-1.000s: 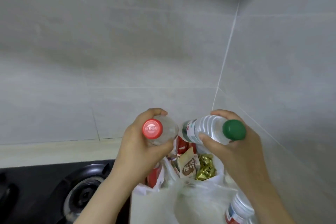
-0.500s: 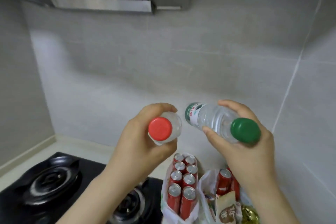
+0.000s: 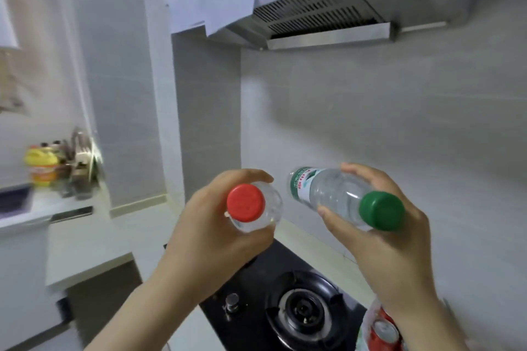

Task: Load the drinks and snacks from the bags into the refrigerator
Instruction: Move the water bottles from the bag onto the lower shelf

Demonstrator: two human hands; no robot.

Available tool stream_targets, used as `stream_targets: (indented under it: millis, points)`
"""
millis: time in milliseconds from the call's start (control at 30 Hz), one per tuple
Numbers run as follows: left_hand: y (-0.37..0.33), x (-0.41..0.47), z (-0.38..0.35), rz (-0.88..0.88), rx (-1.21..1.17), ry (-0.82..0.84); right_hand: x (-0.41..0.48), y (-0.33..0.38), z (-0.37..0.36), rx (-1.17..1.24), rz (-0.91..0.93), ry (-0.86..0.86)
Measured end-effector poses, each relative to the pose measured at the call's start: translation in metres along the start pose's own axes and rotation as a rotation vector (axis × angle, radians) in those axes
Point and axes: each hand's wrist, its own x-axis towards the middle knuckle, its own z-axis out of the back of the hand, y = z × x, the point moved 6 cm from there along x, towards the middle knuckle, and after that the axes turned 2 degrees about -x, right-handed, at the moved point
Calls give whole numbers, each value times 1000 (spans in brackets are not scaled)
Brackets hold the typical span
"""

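Above the stove (image 3: 302,313), left fingers (image 3: 248,175) grasp a red-capped bottle (image 3: 246,206), right fingers (image 3: 338,218) a green-capped bottle (image 3: 333,194), seemingly water

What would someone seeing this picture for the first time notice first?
The eye lands on the clear plastic bottle with a red cap, gripped by the left hand at centre, and the clear plastic bottle with a green cap, gripped by the right hand beside it. Below them lies the black gas stove; above right hangs the grey metal range hood.

Single head view, above hob (image 3: 302,310), facing forward toward hood (image 3: 313,14); left edge blurred, possibly sink (image 3: 15,198).
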Motion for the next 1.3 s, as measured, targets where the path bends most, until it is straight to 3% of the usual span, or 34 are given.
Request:
stream_targets:
  millis: [233, 767, 1300]
  points:
    - [14, -16, 88, 44, 141, -158, 4, 39, -80, 169, 100, 130]
    - [53, -89, 309, 80, 478, -435, -29, 192, -283, 460, 398, 228]
    - [63, -167, 434, 293, 910, -744, -67, 300, -449, 887, 538, 513]
